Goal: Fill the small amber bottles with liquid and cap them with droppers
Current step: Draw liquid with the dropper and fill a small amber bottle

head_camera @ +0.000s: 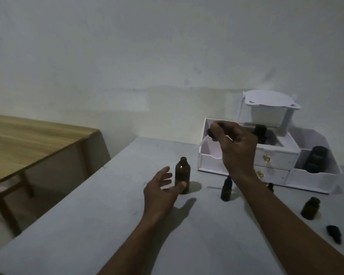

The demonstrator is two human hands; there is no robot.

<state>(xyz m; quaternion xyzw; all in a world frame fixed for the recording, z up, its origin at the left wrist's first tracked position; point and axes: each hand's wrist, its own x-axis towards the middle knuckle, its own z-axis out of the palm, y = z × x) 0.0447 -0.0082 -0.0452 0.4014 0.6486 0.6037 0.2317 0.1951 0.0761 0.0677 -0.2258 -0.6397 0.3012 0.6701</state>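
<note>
An uncapped amber bottle [182, 176] stands upright on the grey table [107, 225]. My left hand [163, 190] is open around its left side, thumb touching its lower front. My right hand [234, 143] is raised above and to the right of it, shut on a dropper [204, 140] whose black bulb sits in my fingers and whose clear tube points down-left. A smaller capped amber bottle [226, 189] stands beside my right forearm. Another small uncapped bottle [310, 208] is at the right, with a loose black dropper cap [334, 234] lying in front of it.
A white drawer organiser [276, 161] stands at the back right, holding dark bottles [316, 159] in its compartments. A wooden table [28, 143] is to the left, apart from the grey one. A plain wall is behind.
</note>
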